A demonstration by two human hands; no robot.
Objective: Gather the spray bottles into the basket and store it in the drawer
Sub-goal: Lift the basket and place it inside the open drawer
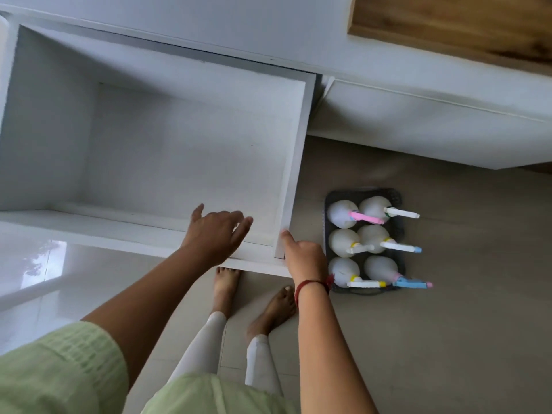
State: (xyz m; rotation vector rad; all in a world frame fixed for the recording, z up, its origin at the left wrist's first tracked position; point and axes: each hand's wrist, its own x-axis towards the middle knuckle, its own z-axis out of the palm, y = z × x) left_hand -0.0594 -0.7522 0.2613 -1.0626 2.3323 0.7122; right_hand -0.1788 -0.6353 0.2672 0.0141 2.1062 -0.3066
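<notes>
A pale green sleeve (59,369) and white trousers (206,348) fill the near edge, with bare feet (227,282) on the grey tiled floor (448,339); the tiles at the left are glossy and mirror the light.

The left hand (215,234) is above the drawer's near front, its fingers straight and slightly spread, holding nothing. The right hand (304,255), with a red thread (307,286) at the wrist, is at the near right corner of the drawer (294,162). One digit touches the end of the side wall, but I cannot tell how its other fingers lie.

The white drawer stands pulled out.

Just right of it on the floor sits the dark basket (398,198), its long axis running near to far. Six white spray bottles (343,243) stand in it in two rows, nozzles pointing right.

Farther off runs a white cabinet (418,121) under a wooden panel (448,25).
</notes>
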